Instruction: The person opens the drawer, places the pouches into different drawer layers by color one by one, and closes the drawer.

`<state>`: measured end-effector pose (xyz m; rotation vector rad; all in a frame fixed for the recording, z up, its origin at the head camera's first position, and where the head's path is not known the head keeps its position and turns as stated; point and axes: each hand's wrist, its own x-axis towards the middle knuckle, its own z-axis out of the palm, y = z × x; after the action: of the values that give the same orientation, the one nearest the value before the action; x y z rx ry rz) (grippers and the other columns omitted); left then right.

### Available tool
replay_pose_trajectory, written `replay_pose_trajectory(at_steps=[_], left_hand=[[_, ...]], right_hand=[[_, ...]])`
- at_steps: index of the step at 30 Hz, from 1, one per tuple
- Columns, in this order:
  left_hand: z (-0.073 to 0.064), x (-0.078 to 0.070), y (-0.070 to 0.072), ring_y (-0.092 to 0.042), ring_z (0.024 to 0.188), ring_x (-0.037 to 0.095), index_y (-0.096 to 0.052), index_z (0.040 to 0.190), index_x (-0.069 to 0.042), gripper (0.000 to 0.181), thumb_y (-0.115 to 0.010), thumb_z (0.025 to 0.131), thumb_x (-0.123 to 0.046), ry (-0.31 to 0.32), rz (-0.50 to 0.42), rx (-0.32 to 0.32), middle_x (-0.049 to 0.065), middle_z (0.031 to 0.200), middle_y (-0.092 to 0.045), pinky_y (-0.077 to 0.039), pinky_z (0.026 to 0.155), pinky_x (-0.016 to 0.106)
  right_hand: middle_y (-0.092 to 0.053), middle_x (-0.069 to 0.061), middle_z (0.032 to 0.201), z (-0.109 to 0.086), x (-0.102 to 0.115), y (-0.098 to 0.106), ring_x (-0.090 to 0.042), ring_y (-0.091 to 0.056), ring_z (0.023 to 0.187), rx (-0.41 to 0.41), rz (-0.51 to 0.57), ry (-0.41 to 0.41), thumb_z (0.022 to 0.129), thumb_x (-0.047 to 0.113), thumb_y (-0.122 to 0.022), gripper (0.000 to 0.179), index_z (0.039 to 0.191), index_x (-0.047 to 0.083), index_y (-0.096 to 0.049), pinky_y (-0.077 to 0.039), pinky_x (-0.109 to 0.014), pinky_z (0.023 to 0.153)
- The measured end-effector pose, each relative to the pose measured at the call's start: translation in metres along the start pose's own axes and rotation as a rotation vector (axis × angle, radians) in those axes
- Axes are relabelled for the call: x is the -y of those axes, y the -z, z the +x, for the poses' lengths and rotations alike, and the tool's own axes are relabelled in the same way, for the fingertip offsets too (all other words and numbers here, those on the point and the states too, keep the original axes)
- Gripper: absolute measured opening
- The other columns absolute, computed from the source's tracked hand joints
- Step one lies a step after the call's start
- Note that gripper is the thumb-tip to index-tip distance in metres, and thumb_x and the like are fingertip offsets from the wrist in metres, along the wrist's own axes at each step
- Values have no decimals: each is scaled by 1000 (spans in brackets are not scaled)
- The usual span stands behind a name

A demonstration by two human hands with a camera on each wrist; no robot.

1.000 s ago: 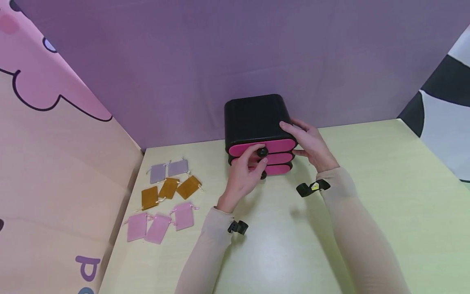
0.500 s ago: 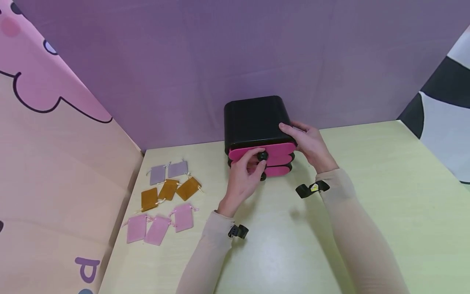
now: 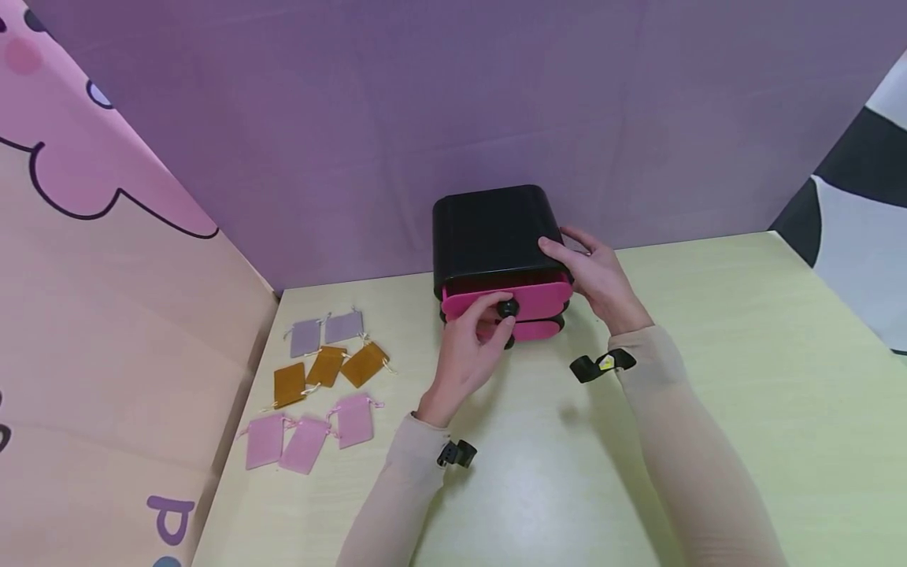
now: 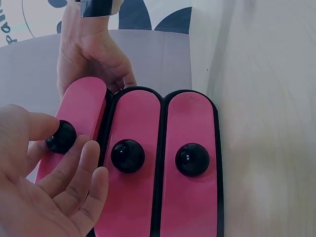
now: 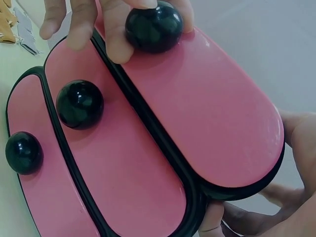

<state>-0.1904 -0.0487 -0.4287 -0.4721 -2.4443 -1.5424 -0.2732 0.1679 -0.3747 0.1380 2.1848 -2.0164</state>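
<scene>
A black three-tier drawer box with pink fronts stands against the back of the table. Its top drawer sticks out a little, showing a dark gap under the casing. My left hand pinches that drawer's round black knob between thumb and fingers; the left wrist view shows the knob in the grip and the other fingers loose. My right hand holds the box's right side, thumb on the top edge. In the right wrist view, the middle drawer sits flush in its frame.
Left on the table lie small drawstring pouches: two grey-purple ones, three brown ones and three pink ones. A purple backdrop rises right behind the box, and a printed panel borders the left edge.
My left hand has drawn the top drawer out toward me, from nearly closed to slightly open. My right hand has stayed at the box's side, and the pouches lie as before.
</scene>
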Motion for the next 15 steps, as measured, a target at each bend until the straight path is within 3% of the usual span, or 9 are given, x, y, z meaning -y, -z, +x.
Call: replay_pose_trajectory(at_steps=[4, 8, 15], left_hand=[[-2, 0, 0, -71, 98, 18, -69, 138, -20, 36, -70, 102, -19, -13, -8, 4, 6, 112, -77, -57, 85, 25], [-4, 0, 0, -72, 99, 18, -69, 138, -19, 35, -70, 102, -18, -23, -19, 4, 6, 113, -78, -58, 86, 25], [-7, 0, 1, -73, 99, 18, -69, 137, -19, 35, -70, 102, -19, -26, -11, 7, 6, 113, -78, -60, 86, 26]], right_hand=[[-40, -12, 169, 1, -1, 2, -16, -59, 131, 4, 7, 4, 97, 54, -73, 89, 170, 28, -30, -51, -34, 110], [-48, -15, 163, 2, -1, 3, -4, -67, 108, 8, 1, 8, 96, 54, -74, 89, 169, 27, -31, -55, -18, 87], [-48, -17, 164, 3, -1, 2, -4, -68, 102, 5, -21, 7, 96, 55, -74, 89, 169, 27, -31, -56, -18, 84]])
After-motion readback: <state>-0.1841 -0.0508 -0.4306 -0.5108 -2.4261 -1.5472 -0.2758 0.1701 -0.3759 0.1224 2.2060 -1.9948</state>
